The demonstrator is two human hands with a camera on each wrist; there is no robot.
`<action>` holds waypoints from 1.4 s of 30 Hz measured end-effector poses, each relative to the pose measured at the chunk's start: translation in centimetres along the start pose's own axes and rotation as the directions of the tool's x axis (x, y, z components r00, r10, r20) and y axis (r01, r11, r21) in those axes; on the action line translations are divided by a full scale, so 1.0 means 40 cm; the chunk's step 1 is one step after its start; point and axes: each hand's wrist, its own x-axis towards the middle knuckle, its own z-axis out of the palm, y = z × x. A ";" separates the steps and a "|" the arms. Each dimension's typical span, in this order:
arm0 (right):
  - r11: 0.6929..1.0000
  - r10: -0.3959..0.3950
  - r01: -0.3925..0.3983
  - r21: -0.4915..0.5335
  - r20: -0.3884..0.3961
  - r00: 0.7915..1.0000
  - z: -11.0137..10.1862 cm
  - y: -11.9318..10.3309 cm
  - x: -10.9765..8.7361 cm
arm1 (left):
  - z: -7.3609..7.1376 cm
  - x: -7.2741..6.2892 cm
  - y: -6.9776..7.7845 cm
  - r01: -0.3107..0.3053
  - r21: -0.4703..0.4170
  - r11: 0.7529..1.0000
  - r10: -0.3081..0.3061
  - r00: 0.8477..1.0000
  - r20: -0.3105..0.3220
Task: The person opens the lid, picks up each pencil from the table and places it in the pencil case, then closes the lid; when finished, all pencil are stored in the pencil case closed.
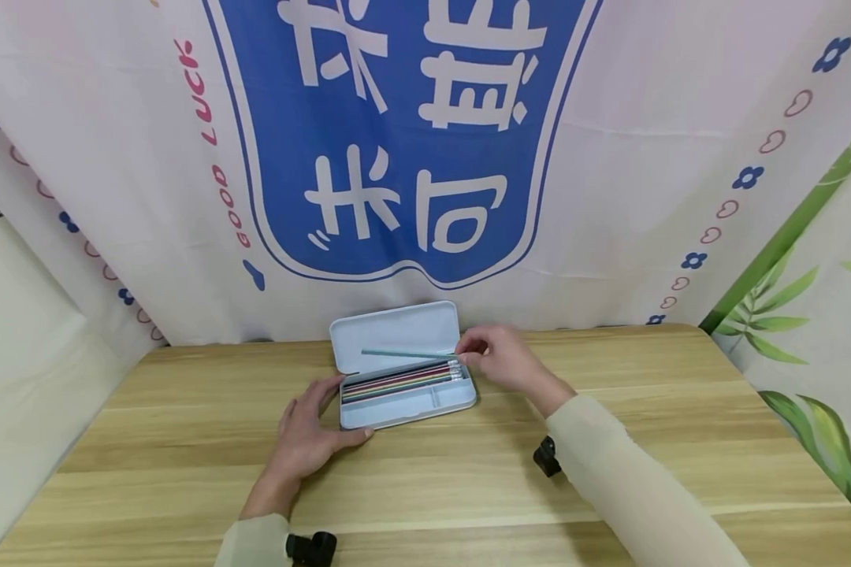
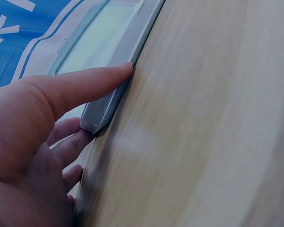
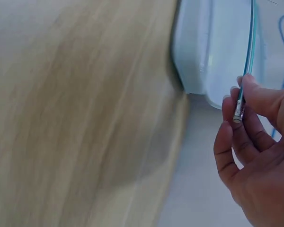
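A light blue pencil case (image 1: pixel 397 405) lies on the table with its lid (image 1: pixel 397 323) raised at the back. Several dark, red and yellow pencils (image 1: pixel 397 381) lie side by side in it, white eraser ends to the right. My left hand (image 1: pixel 305 437) holds the case by its left front corner, thumb along the front edge and fingers at the left side. Between thumb and fingertips, my right hand (image 1: pixel 503 358) pinches a teal pencil (image 1: pixel 404 353) near its eraser end (image 3: pixel 237 113). This pencil lies nearly level above the row, across the inside of the lid in the head view.
The wooden table (image 1: pixel 425 488) ends at the back against a white curtain (image 1: pixel 631 197) with a blue printed panel (image 1: pixel 397 181). Along the case's front runs a narrow compartment with a small divider (image 1: pixel 436 396). Black wrist cameras (image 1: pixel 312 547) sit on both sleeves.
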 end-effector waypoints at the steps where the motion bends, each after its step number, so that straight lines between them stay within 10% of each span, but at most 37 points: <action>1: 1.000 -0.006 0.006 -0.003 0.007 1.000 0.007 0.001 0.006 | 0.000 0.000 0.000 -0.001 0.002 1.000 0.001 1.000 0.000; 30: 0.989 -0.035 0.045 -0.143 0.074 0.997 0.097 -0.013 0.064 | 0.002 -0.002 0.001 0.004 0.001 1.000 -0.004 1.000 -0.006; 42: 0.998 0.053 -0.051 -0.030 0.045 0.998 0.101 -0.008 0.058 | 0.002 -0.001 0.002 0.002 0.008 1.000 -0.002 1.000 -0.011</action>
